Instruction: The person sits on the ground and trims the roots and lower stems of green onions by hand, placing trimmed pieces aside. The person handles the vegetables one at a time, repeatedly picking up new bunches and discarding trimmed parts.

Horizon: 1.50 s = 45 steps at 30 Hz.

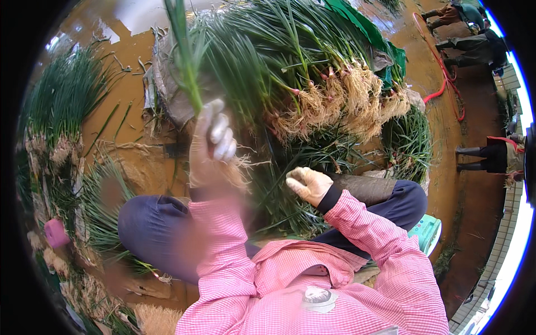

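My left hand [212,136], in a whitish glove, is raised at centre left. It grips green garlic stalks [187,71]; leaves rise upward, and pale roots [238,169] hang below the fist. Motion blurs part of it. My right hand [310,185], also gloved, hovers above my lap with fingers curled, and no object shows in it. Beyond both hands lies a large heap of green garlic [255,50], its pinkish bulbs and tan roots [331,98] turned towards me. Loose green leaves [289,205] cover the ground between my knees.
Bundles of green garlic [63,96] stand at the left, near a pink object [56,233]. More leaves [406,138] lie at the right. A green plastic stool [426,232] shows beside my knee. A red hose [444,79] crosses wet, muddy ground; several people [481,46] are beyond.
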Tool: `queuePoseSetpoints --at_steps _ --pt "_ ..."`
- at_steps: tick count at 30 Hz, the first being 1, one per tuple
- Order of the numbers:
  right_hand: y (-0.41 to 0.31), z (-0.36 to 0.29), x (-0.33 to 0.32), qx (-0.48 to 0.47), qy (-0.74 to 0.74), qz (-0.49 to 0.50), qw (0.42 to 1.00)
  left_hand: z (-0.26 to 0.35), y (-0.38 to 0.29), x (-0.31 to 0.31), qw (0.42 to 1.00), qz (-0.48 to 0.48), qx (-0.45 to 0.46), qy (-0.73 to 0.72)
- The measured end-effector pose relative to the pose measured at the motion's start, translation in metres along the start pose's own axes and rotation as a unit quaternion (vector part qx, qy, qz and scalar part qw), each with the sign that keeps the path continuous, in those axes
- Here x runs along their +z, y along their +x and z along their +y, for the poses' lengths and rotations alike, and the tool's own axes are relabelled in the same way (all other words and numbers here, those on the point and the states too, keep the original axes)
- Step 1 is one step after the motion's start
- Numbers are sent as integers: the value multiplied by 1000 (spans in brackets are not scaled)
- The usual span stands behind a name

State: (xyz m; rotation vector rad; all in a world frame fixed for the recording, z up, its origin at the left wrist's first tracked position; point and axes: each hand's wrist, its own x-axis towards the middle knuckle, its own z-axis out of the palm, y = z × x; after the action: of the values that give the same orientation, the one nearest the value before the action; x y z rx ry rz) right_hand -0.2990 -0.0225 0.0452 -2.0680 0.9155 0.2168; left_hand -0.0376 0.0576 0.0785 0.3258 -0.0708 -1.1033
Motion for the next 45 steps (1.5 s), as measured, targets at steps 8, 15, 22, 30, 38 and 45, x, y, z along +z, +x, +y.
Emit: queuePoseSetpoints --at_steps 8,15,22,30,38,45 --pt "37 -114 13 -160 318 -66 932 8 7 12 990 119 33 74" --pt "41 -27 57 -109 72 -57 990 162 -82 70 992 -69 103 1" --pt "39 33 83 -146 23 -37 988 283 -205 -13 765 373 353 388" --pt "37 26 90 -127 -44 -67 989 180 -324 -313 707 673 92 196" --pt "38 -1 87 -127 -100 -68 985 168 -376 -405 791 576 191 77" --pt "87 -19 88 -40 84 10 996 228 -328 -123 598 482 362 528"
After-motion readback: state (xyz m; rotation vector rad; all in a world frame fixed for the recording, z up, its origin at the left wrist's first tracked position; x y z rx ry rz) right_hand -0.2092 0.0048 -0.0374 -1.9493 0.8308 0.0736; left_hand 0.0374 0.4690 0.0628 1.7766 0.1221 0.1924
